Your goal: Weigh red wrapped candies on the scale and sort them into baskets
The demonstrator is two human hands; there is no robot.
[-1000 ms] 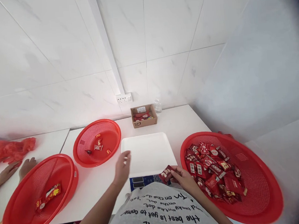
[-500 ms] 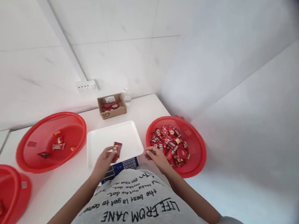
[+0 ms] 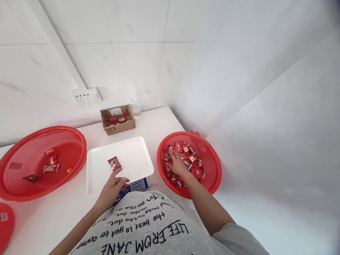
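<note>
One dark-red wrapped snack packet [image 3: 114, 163] lies on the white tray [image 3: 132, 170], left of its middle. Just below the packet is my left hand [image 3: 113, 189], over the tray's near edge, fingers apart and holding nothing. A fingertip comes close to the packet's lower edge; whether it touches I cannot tell. My right hand [image 3: 178, 165] reaches into the right red mesh basket [image 3: 211, 163], its fingers spread over a heap of small red wrapped packets [image 3: 195, 168]. Some of its fingertips are hidden among them.
Under the tray's near edge shows a blue keypad [image 3: 137, 185]. Behind the tray stands a cardboard box [image 3: 119, 127] with red packets, beside a clear plastic item [image 3: 135, 108]. A left red basket [image 3: 78, 162] holds several packets; another red basket [image 3: 4, 231] is cut off at left.
My left hand has let go of the packet, which now lies on the tray, and drawn back slightly. My right hand has moved from the tray's corner into the right basket. The view has shifted.
</note>
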